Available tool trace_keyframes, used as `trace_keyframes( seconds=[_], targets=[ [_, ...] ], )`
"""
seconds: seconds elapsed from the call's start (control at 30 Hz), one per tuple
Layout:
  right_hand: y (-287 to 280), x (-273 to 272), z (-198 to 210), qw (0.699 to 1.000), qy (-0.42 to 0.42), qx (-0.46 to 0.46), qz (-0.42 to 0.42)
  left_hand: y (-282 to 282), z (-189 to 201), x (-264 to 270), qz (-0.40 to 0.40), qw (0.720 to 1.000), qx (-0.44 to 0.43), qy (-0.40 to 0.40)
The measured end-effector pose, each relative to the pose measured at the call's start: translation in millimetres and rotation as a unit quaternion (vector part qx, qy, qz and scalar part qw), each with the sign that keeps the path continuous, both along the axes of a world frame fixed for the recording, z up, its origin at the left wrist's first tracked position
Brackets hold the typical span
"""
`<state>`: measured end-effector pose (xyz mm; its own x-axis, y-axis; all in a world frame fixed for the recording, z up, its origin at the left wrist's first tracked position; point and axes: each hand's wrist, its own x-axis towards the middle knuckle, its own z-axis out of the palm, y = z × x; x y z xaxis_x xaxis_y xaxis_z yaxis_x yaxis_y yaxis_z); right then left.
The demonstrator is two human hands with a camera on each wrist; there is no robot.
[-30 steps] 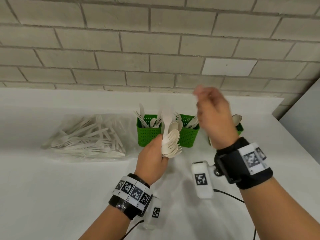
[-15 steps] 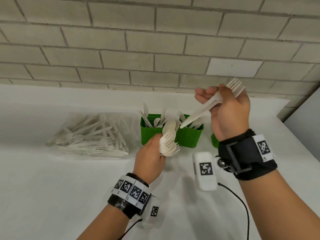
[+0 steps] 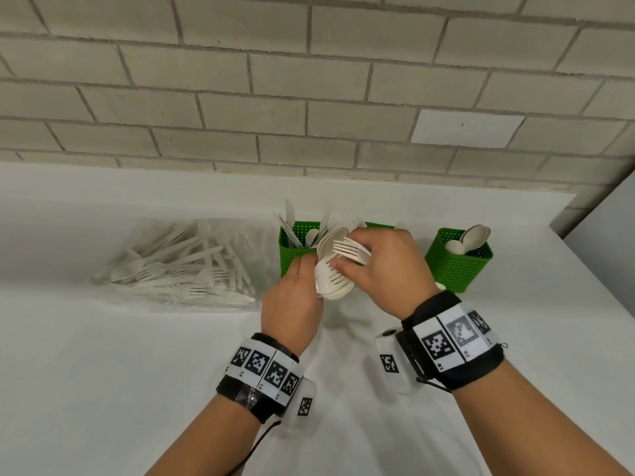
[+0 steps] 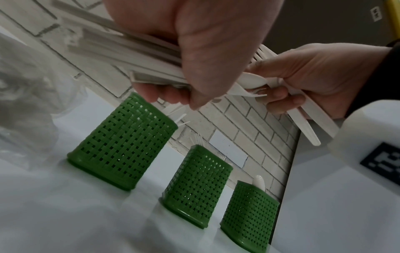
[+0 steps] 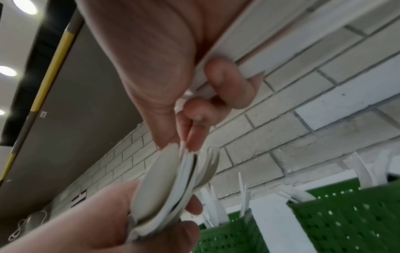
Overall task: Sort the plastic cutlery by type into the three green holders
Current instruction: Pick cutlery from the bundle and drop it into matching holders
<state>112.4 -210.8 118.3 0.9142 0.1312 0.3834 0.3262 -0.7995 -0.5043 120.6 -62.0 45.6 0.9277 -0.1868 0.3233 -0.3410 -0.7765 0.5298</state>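
Above the white tabletop (image 3: 103, 372), the left hand (image 3: 292, 304) grips a bundle of plastic spoons and forks (image 3: 331, 276) — the right hand (image 3: 381, 266) clutches forks (image 3: 350, 250) (pinching into the bundle) — before three green holders (image 4: 123, 143).

The place looks like a plain institutional or lab-style room rather than a home: a painted brick wall (image 3: 309, 97) runs across at 12 o'clock behind a bare white counter (image 3: 103, 372), and round ceiling lights (image 5: 7, 71) with a yellow-striped beam (image 5: 49, 68) show overhead.
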Motion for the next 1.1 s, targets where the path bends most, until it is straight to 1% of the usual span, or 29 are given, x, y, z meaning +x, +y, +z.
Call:
trace_keyframes(
  seconds=[0.07,0.1,0.17,0.23,0.27,0.3,0.4,0.47,0.5,0.53,0.6,0.63,0.67,0.7,0.77,0.8,0.83,0.93,0.97,1.03,1.1],
  targets=[
    [3,-1,-1,1.000,-0.003,0.011,0.007,0,2,0,-0.003,1.000,0.012,-0.008],
    [3,0,0,0.999,-0.007,0.036,0.012,0,3,0,-0.004,1.000,0.013,-0.012],
    [2,3,4,0.993,-0.022,0.118,-0.002,2,4,0,-0.004,1.000,0.005,-0.013],
    [-3,6,11,0.971,-0.031,0.236,-0.033,4,4,2,0.000,1.000,-0.002,-0.008],
    [-5,7,13,0.959,-0.020,0.281,-0.037,4,4,2,-0.002,1.000,-0.005,-0.007],
    [-6,8,15,0.953,0.004,0.303,-0.026,4,4,2,-0.007,1.000,-0.010,-0.008],
    [-3,9,11,0.951,0.083,0.297,0.038,0,5,2,-0.025,0.999,-0.024,-0.020],
    [-4,10,12,0.936,0.093,0.337,0.041,-2,5,2,-0.036,0.998,-0.032,-0.030],
    [-6,11,14,0.921,0.083,0.380,0.020,-2,3,3,-0.038,0.998,-0.036,-0.032],
    [-10,13,18,0.896,0.063,0.440,-0.009,-1,0,4,-0.037,0.998,-0.040,-0.031],
    [-21,19,26,0.825,0.004,0.559,-0.082,3,-7,7,-0.043,0.996,-0.069,-0.020],
    [-26,21,30,0.794,-0.019,0.596,-0.116,5,-11,9,-0.049,0.994,-0.094,-0.011],
    [-30,23,31,0.768,-0.029,0.626,-0.131,7,-14,11,-0.053,0.991,-0.122,0.000],
    [-34,23,31,0.746,-0.025,0.652,-0.131,9,-15,12,-0.055,0.987,-0.152,0.010],
    [-36,22,26,0.708,0.002,0.699,-0.098,9,-11,13,-0.062,0.971,-0.227,0.038],
    [-37,22,22,0.705,0.012,0.704,-0.083,6,-5,11,-0.068,0.959,-0.269,0.055],
    [-36,21,18,0.723,0.020,0.687,-0.075,2,3,9,-0.077,0.946,-0.306,0.071],
    [-28,20,2,0.822,0.023,0.563,-0.078,-8,24,3,-0.100,0.916,-0.378,0.091],
    [-25,20,-3,0.848,0.025,0.524,-0.077,-11,30,1,-0.105,0.907,-0.397,0.093],
    [-20,18,-9,0.889,0.034,0.451,-0.068,-16,40,1,-0.113,0.895,-0.423,0.084],
    [-17,15,-16,0.917,0.051,0.393,-0.049,-20,49,3,-0.131,0.885,-0.439,0.081]
  ],
)
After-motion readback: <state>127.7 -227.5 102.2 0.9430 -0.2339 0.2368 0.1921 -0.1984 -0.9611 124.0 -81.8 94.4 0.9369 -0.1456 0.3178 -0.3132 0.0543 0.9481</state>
